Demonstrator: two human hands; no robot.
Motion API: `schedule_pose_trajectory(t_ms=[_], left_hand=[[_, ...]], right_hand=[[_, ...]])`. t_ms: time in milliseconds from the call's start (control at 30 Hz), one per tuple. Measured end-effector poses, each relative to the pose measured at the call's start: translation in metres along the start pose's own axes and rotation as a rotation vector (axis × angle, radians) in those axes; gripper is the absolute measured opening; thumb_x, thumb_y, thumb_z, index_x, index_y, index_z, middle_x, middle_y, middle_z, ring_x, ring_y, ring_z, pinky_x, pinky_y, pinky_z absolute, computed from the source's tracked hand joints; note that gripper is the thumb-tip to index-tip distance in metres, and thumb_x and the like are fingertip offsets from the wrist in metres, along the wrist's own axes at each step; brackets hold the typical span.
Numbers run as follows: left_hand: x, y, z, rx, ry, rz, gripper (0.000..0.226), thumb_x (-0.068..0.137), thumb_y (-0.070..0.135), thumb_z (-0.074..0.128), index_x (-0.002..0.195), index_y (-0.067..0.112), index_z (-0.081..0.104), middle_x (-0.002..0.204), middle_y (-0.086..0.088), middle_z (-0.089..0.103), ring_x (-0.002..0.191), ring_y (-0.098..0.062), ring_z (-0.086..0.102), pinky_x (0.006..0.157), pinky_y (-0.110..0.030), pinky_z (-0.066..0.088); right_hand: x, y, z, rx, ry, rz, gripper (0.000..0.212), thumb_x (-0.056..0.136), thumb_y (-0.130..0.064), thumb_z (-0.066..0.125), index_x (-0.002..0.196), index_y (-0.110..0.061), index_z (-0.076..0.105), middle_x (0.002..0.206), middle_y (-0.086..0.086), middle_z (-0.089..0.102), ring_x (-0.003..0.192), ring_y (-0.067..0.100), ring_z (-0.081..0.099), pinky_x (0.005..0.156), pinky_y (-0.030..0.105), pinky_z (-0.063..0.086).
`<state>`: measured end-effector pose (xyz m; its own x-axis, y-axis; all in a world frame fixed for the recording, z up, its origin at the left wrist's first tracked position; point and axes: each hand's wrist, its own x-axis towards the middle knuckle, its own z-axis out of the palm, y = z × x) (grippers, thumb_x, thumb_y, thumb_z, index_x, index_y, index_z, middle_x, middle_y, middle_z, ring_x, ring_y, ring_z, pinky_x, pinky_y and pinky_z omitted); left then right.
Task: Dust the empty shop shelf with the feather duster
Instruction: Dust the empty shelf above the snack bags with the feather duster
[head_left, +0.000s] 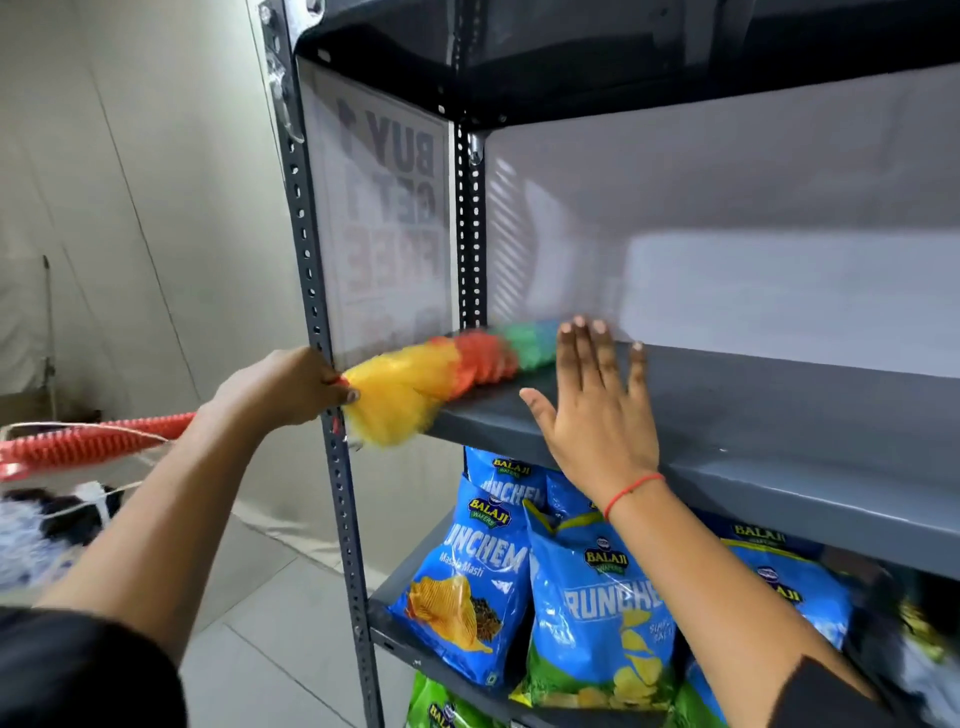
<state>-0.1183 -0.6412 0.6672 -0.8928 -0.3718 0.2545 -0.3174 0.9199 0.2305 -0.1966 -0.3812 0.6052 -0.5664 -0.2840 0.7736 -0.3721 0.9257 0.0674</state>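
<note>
The feather duster (431, 379) has a fluffy head banded yellow, orange, red, green and blue. It lies blurred along the left end of the empty grey shelf (779, 415). My left hand (291, 384) is shut on the duster just behind the yellow fluff, beside the rack's front-left post (311, 270). My right hand (597, 400) rests flat and open on the shelf, fingers spread, right of the duster head and hiding its blue tip.
A sign sheet (389, 218) hangs on the rack's left side. Blue snack bags (478, 571) fill the shelf below, green bags beneath them. A red brush (78, 447) and a basket of cloths (52, 519) sit at the far left. Tiled floor (280, 623) lies left of the rack.
</note>
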Motion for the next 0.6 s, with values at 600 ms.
schedule_pose_trajectory(t_ms=[600], left_hand=[[-0.049,0.019,-0.002,-0.044,0.268,-0.186,0.039,0.088,0.050,0.055,0.090,0.015,0.072,0.086,-0.011,0.065,0.078,-0.033,0.061,0.065,-0.029,0.043]], right_hand=[[0.024,-0.038,0.016,0.100,-0.081,-0.111,0.073,0.096,-0.051,0.021,0.144,-0.002,-0.002,0.154,0.016,0.003,0.140,0.026,-0.005,0.109,0.045,-0.010]])
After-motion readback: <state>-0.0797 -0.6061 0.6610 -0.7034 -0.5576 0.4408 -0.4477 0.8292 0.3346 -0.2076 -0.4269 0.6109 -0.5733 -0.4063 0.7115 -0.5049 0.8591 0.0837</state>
